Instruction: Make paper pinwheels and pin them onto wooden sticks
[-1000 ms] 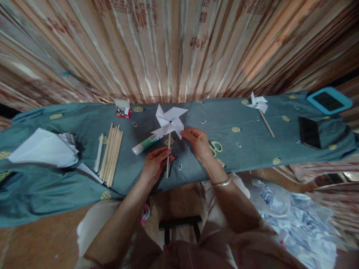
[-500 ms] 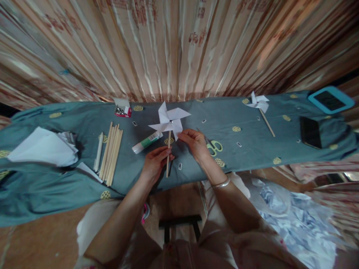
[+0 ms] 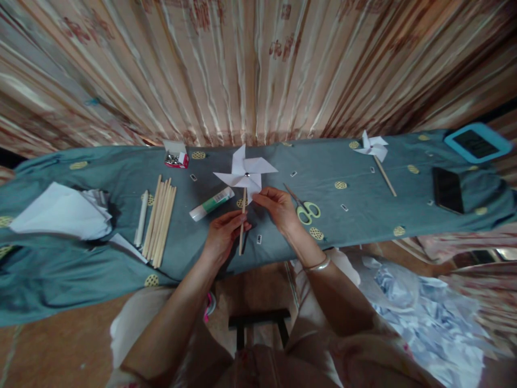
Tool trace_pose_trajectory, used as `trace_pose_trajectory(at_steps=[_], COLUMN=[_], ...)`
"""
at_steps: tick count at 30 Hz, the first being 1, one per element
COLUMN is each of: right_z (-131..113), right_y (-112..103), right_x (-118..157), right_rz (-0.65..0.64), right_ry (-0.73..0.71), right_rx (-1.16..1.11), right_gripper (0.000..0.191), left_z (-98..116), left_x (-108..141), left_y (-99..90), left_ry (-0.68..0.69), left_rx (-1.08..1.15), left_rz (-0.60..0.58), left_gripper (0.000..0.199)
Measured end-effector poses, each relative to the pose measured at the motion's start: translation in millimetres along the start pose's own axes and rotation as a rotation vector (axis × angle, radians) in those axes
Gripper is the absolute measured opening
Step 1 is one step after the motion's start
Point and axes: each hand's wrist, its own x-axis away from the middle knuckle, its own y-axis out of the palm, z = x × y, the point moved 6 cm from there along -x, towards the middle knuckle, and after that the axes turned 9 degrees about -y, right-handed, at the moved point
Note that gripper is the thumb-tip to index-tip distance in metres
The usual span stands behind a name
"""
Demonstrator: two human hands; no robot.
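Observation:
A white paper pinwheel [image 3: 247, 173] with a shiny pin at its centre is fixed to a thin wooden stick [image 3: 243, 231]. My left hand [image 3: 225, 230] is closed round that stick below the blades. At the lowest blade, the fingers of my right hand [image 3: 278, 207] pinch or touch its right edge. A glue stick [image 3: 212, 203] with a green label lies left of the pinwheel. Right of my right hand rest scissors [image 3: 307, 211] with pale green handles.
Left on the cloth are wooden sticks [image 3: 159, 223], a white candle-like rod [image 3: 142, 218], stacked paper [image 3: 60, 213] and a small box of pins [image 3: 176, 156]. Another pinwheel [image 3: 372, 148], a dark phone [image 3: 447, 189] and a blue-framed tablet [image 3: 477, 142] lie right. A bag of crumpled paper [image 3: 428, 312] sits below.
The pinwheel's blades have turned slightly about the pin. My right hand has shifted a little left along with the lowest blade; my left hand stays in place on the stick.

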Motion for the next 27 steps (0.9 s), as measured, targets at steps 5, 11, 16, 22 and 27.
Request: trace_pose_trajectory(at_steps=[5,11,16,22,27], right_z=[0.7,0.9,2.1,2.9,2.2], right_y=[1.8,3.8,5.0,5.1,5.9], right_x=[0.8,1.1,0.8,0.9,1.6], right_rz=[-0.011,-0.006,-0.011,-0.017,-0.014], right_ry=[0.016,0.016,0.021,0.024,0.036], right_rx=[0.002,-0.004,-0.009,0.012,0.007], right_gripper=[0.041,0.042,0.044,0.045,0.044], left_z=[-1.9,-2.3,-1.7,-1.7,-1.8], left_x=[-1.9,-2.1,-1.9,-2.4,-1.7], left_y=[-1.3,-0.5,0.3,0.3,0.2], left_ry=[0.000,0.002,0.009,0.013,0.003], left_rx=[0.005,0.001,0.004,0.000,-0.002], left_rz=[0.008,-0.013,-0.015,-0.012,-0.013], left_gripper=[0.032,0.035,0.036,0.039,0.038])
